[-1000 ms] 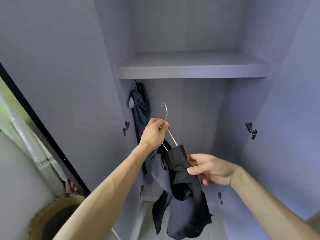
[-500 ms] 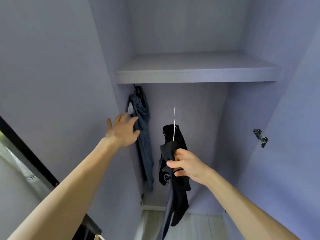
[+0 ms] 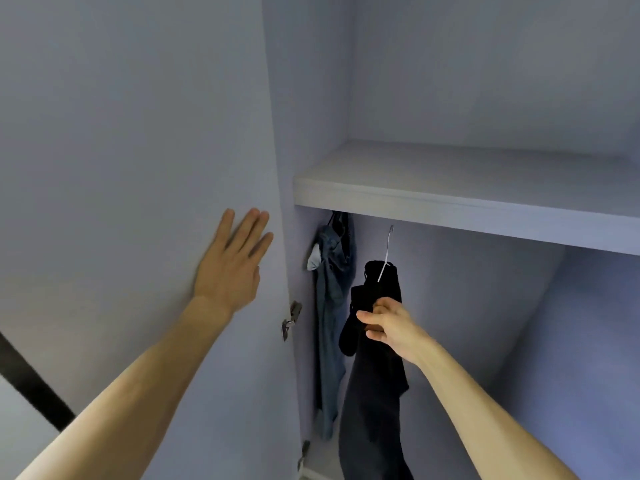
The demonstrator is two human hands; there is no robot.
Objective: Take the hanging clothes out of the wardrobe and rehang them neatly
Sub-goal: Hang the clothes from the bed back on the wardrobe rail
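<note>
The right hand point(image 3: 388, 327) grips black trousers point(image 3: 374, 393) on a wire hanger point(image 3: 386, 258) inside the wardrobe point(image 3: 450, 188). Jeans point(image 3: 332, 306) hang between both hands. The left hand point(image 3: 232, 268), fingers straight, presses flat on the door point(image 3: 138, 133).

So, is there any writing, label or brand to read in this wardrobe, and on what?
None can be read. The blue jeans, the black garment, the wire hanger, the shelf and the door show no text; the pale patch on the jeans is too blurred.

jeans point(image 3: 330, 306) far left, shelf point(image 3: 450, 206) above, rt free
</note>
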